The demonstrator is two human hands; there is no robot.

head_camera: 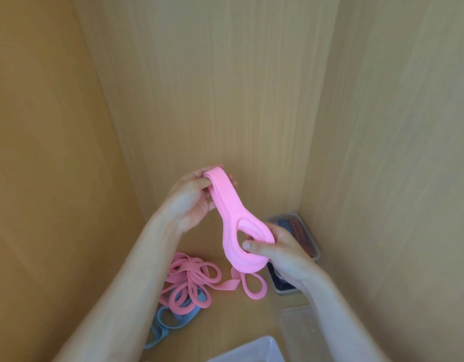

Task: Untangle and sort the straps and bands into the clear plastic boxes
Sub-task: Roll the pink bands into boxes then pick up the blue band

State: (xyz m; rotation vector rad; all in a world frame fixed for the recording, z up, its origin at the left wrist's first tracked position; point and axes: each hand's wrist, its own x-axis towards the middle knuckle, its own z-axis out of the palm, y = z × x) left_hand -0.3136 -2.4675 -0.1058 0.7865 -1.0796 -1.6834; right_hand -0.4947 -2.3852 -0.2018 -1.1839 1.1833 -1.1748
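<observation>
A wide pink band [232,212], folded into several layers, is stretched between both hands above the wooden floor. My left hand [194,202] grips its upper end with fingers curled round the loop. Lower down, my right hand [275,249] pinches the other end, thumb pressed on the folded layers. Beneath them a tangled heap of pink bands [191,280] lies on the floor, with a blue band [168,322] partly under it. A clear plastic box [301,333] stands at the lower right, and another [254,348] at the bottom edge.
A clear box [301,236] holding dark and red striped straps sits in the far right corner. In front of it is another box [280,283] with dark contents, partly hidden by my right wrist. Wooden walls [225,87] close in on three sides.
</observation>
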